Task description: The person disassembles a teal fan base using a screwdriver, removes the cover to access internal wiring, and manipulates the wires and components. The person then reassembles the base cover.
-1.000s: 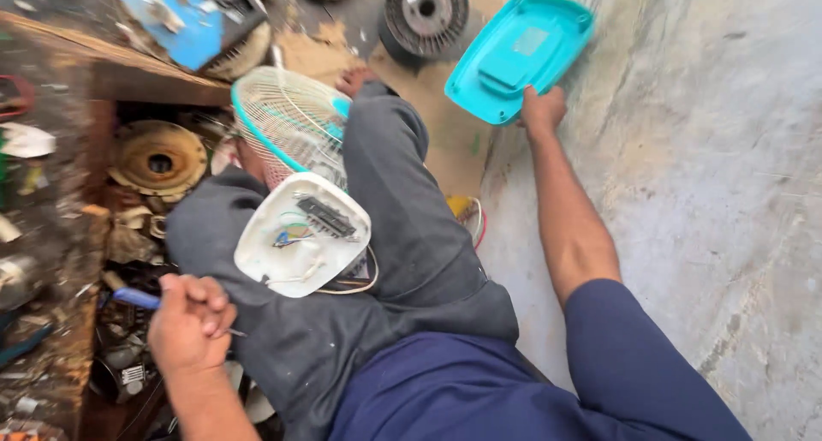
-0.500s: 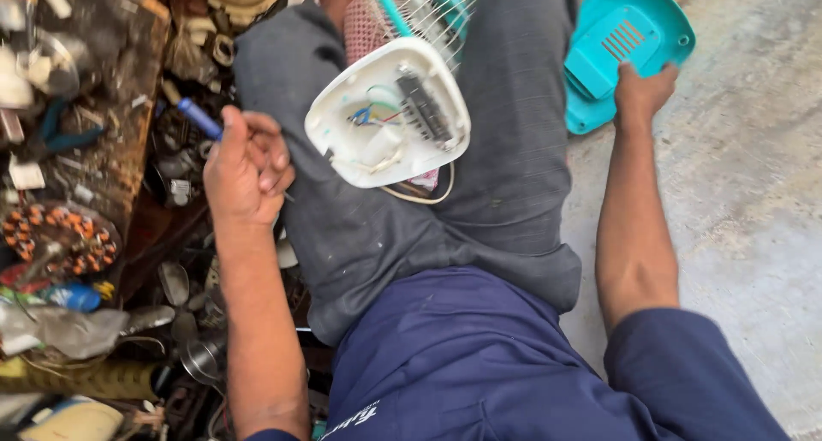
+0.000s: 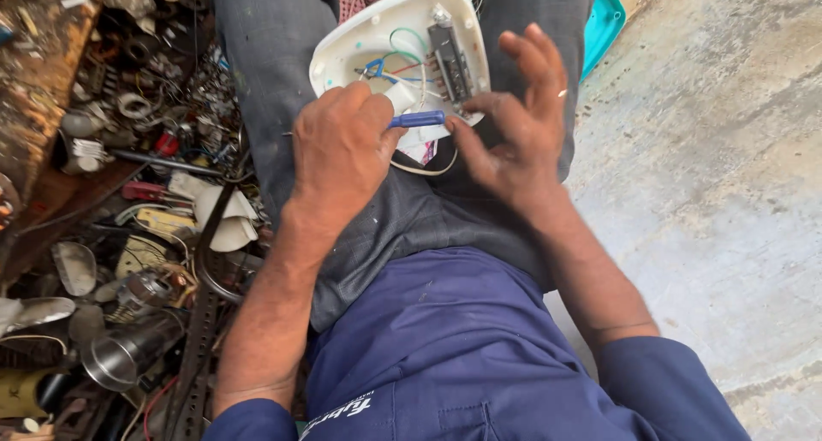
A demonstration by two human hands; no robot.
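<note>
- The left hand [image 3: 342, 154] is closed around a blue-handled screwdriver [image 3: 417, 119]; only the handle shows past the thumb, and the tip is hidden, so I cannot tell where it points. A slip from this fist could drive the tool into the right palm just beside it.
- The right hand [image 3: 518, 128] holds nothing; its fingers are spread, the thumb and fingertips touching the near edge of the white housing [image 3: 377, 38]. That light steadying may not stop the shell sliding.
- The housing rests open side up across the person's lap [image 3: 402, 218], not on a firm surface. A shift of the legs could tip it off towards the concrete floor [image 3: 719, 175].
- Inside it lie loose coloured wires [image 3: 396, 60] and a dark switch block [image 3: 449, 64]; a careless push with the tool could nick or pull a wire.
- To the left, near the knee, lies a heap of scrap parts [image 3: 137, 193]; a dropped screw would likely vanish there.
- Farthest off, a teal cover [image 3: 606, 23] lies on the floor behind the leg.
</note>
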